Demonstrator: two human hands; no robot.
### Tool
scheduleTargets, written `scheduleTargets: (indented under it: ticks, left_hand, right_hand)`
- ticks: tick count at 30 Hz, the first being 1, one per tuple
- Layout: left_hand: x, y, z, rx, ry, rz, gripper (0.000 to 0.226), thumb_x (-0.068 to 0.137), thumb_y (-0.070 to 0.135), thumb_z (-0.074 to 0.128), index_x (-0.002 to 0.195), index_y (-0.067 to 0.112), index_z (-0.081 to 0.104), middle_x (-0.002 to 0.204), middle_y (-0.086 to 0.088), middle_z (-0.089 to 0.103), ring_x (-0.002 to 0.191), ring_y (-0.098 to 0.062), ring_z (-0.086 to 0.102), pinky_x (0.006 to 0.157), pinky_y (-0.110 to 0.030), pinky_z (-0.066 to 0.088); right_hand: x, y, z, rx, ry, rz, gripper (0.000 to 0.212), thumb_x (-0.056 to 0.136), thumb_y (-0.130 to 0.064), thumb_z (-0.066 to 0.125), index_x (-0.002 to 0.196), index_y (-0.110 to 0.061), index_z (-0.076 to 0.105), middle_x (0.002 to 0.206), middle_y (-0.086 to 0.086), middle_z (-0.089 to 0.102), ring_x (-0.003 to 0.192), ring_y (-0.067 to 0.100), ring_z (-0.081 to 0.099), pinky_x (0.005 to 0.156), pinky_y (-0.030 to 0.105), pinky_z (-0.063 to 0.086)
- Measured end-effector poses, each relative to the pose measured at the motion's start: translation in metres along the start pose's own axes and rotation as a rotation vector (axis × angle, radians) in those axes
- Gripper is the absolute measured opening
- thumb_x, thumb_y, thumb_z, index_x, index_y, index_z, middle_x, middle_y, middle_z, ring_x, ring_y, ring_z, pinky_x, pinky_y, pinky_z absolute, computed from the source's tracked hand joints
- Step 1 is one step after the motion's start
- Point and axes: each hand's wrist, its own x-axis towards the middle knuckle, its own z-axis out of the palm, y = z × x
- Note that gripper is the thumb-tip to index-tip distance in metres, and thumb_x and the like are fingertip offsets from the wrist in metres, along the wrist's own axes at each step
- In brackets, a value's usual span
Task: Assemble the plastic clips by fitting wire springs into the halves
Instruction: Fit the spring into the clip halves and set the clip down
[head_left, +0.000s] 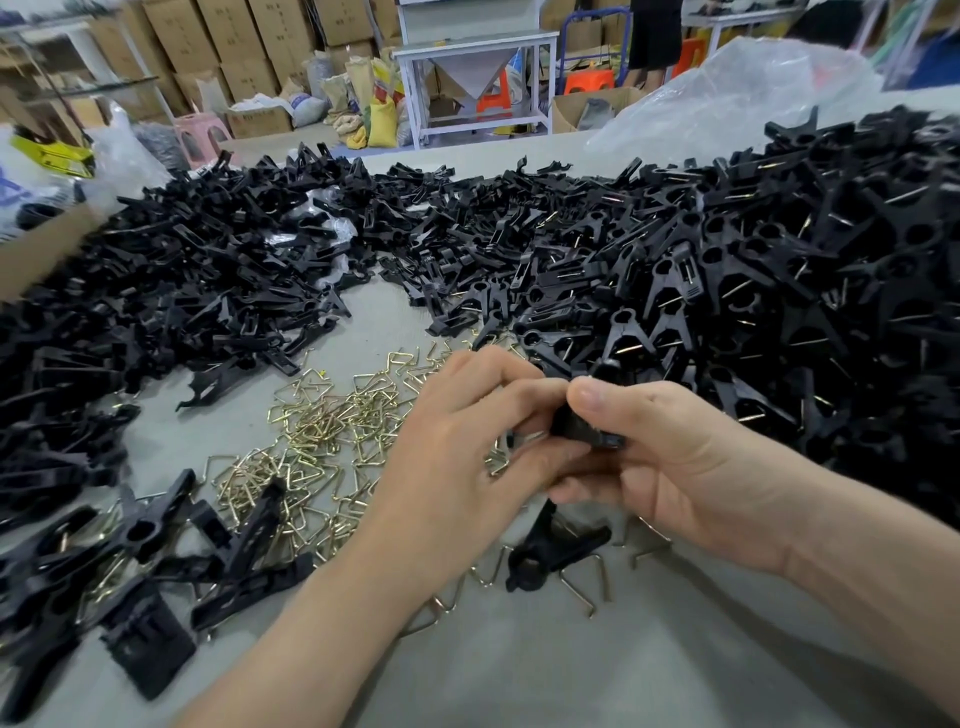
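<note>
Though backed by cartons, grey table; left hand, right hand pinching clip.

Curled fingers pinching, left hand meeting right hand

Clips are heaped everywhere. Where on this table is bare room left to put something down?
Bare table shows along the near edge, nearer than the left hand and right hand holding a clip, and in a gap between loose halves and finished clips, beyond the wire springs. Elsewhere is crowded.
</note>
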Motion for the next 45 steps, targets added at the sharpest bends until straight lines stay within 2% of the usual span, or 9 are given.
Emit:
scheduleTargets:
  ticks: [7, 13, 18, 23, 28, 31, 37, 41, 45]
  left_hand:
    - [-0.001, 0.001, 0.002, -0.058, -0.029, -0.021, 0.021, 0.087, 0.028, 0.061, 0.103, 0.016, 0.069, 0.096, 0.007, 0.055, 0.088, -0.009, 0.053, 0.078, -0.016, 0.042]
    - [-0.001, -0.001, 0.002, -0.075, 0.005, -0.006, 0.023, 0.086, 0.021, 0.064, 0.106, 0.009, 0.069, 0.096, 0.005, 0.056, 0.089, -0.007, 0.054, 0.078, -0.017, 0.044]
    - [0.001, -0.001, 0.001, -0.096, 0.032, -0.009, 0.026, 0.084, 0.017, 0.065, 0.107, 0.005, 0.069, 0.095, 0.006, 0.056, 0.084, -0.006, 0.054, 0.078, -0.015, 0.043]
    - [0.001, 0.000, 0.000, -0.090, -0.005, -0.023, 0.027, 0.085, 0.019, 0.064, 0.109, 0.006, 0.069, 0.096, 0.004, 0.055, 0.086, -0.004, 0.051, 0.081, -0.012, 0.041]
    - [0.000, 0.000, 0.001, -0.085, -0.050, -0.039, 0.028, 0.086, 0.023, 0.067, 0.107, 0.006, 0.070, 0.127, -0.003, 0.050, 0.095, -0.011, 0.057, 0.091, -0.014, 0.041]
    - [0.000, 0.002, 0.001, -0.098, -0.052, -0.035, 0.029, 0.085, 0.024, 0.066, 0.107, 0.005, 0.070, 0.129, -0.001, 0.051, 0.094, -0.005, 0.057, 0.091, -0.012, 0.040]
    - [0.001, 0.002, 0.001, -0.172, -0.029, -0.037, 0.028, 0.087, 0.021, 0.064, 0.107, 0.003, 0.069, 0.125, -0.001, 0.055, 0.095, -0.003, 0.059, 0.086, -0.016, 0.046]
    - [0.000, 0.001, 0.002, -0.222, -0.034, -0.029, 0.028, 0.087, 0.020, 0.061, 0.107, 0.001, 0.068, 0.122, 0.002, 0.057, 0.112, -0.006, 0.055, 0.090, -0.029, 0.051]
    - [0.000, 0.000, 0.001, -0.276, -0.039, -0.033, 0.023, 0.086, 0.016, 0.062, 0.104, 0.004, 0.068, 0.118, 0.011, 0.057, 0.111, -0.002, 0.055, 0.086, -0.022, 0.052]
  right_hand:
    - [0.001, -0.002, 0.002, -0.056, 0.013, -0.037, 0.056, 0.070, -0.036, 0.069, 0.095, 0.014, 0.064, 0.089, 0.025, 0.064, 0.074, 0.021, 0.066, 0.064, 0.022, 0.054]
    - [-0.004, -0.003, 0.001, 0.083, -0.045, 0.048, 0.039, 0.076, -0.039, 0.072, 0.094, -0.004, 0.074, 0.090, 0.014, 0.068, 0.077, 0.019, 0.068, 0.068, 0.025, 0.057]
    - [-0.005, -0.004, -0.003, 0.101, -0.061, 0.039, 0.061, 0.055, -0.045, 0.086, 0.097, -0.004, 0.073, 0.084, 0.008, 0.068, 0.072, 0.014, 0.066, 0.065, 0.024, 0.056]
    - [-0.003, -0.002, -0.005, 0.027, -0.050, -0.033, 0.053, 0.057, -0.045, 0.083, 0.091, -0.004, 0.075, 0.084, 0.007, 0.070, 0.068, 0.010, 0.064, 0.064, 0.020, 0.055]
    - [-0.002, 0.000, -0.006, 0.007, -0.038, -0.050, 0.049, 0.058, -0.039, 0.081, 0.092, -0.004, 0.075, 0.086, 0.009, 0.068, 0.065, 0.012, 0.059, 0.064, 0.020, 0.054]
    - [-0.001, 0.001, -0.006, 0.038, -0.046, -0.047, 0.066, 0.053, -0.047, 0.085, 0.095, 0.002, 0.071, 0.086, 0.011, 0.066, 0.065, 0.013, 0.056, 0.064, 0.020, 0.052]
    - [-0.002, -0.001, -0.007, 0.068, -0.103, -0.064, 0.047, 0.061, -0.042, 0.082, 0.091, -0.007, 0.074, 0.090, 0.008, 0.069, 0.071, 0.011, 0.060, 0.073, 0.022, 0.052]
    - [-0.004, -0.002, -0.008, 0.099, -0.095, -0.050, 0.028, 0.071, -0.034, 0.077, 0.089, -0.013, 0.077, 0.095, 0.012, 0.071, 0.074, 0.013, 0.063, 0.072, 0.023, 0.055]
    - [-0.004, -0.002, -0.008, 0.094, -0.094, -0.061, 0.031, 0.074, -0.033, 0.065, 0.090, -0.010, 0.076, 0.096, 0.016, 0.068, 0.075, 0.016, 0.062, 0.073, 0.025, 0.055]
